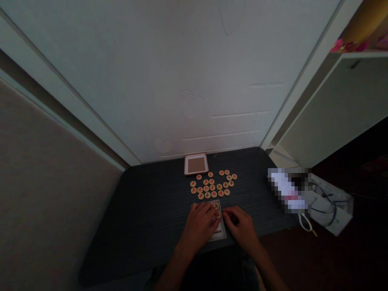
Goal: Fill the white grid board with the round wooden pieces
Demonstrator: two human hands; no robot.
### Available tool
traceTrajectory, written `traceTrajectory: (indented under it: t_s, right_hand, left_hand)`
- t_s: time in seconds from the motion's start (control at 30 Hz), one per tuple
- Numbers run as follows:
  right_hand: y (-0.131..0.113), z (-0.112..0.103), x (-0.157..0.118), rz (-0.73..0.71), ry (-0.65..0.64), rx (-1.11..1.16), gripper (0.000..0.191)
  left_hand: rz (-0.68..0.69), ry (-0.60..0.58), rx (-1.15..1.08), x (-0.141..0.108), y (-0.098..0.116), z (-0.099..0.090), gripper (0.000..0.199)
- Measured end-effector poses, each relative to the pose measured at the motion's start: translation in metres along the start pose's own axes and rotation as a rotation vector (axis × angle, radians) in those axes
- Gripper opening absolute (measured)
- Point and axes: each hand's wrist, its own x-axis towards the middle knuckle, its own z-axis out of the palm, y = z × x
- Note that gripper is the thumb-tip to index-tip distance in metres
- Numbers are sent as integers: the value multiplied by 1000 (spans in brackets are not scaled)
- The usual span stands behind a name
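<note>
The left hand (200,224) is covering the left side of a shallow white tray (223,233), its fingers bending in beside two xiangqi pieces (216,205) lying inside; whether those fingers are pinching a piece, I cannot tell from here. The right hand (241,228) is curling loosely just beyond the tray's right edge, a dark gap showing under its fingers, and its grip I cannot tell either.

Here's the risk: the tray is sitting close to the near edge of the tabletop (145,218), so a heavy push from either wrist could be tipping it towards the lap. The loose xiangqi pieces (212,188) are lying just past the tray, several nearly touching, and a sweeping knuckle could be scattering the nearest row. The dim light could be making the markings easy to misread.

Now the materials! Those pieces are showing as pale, wood-like discs, some marked in red, others in dark ink. The tabletop is running dark and finely streaked, like wood grain. Behind, an orange-rimmed box lid (197,163) is framing a flat brown rectangle in white, and the pale panel (136,81) is carrying ribbed hearts (192,103) and grooved lines.
</note>
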Motion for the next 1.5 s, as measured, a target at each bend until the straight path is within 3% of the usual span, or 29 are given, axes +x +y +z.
traceTrajectory:
  t_s: [1.03,1.5]
  right_hand:
    - [3,0,0,1,-7,1,18]
    - [4,2,-1,7,5,-14,18]
  left_hand:
    - [-18,-7,-49,1,3,-5,7]
    - [-137,99,71,18,-29,-21,25]
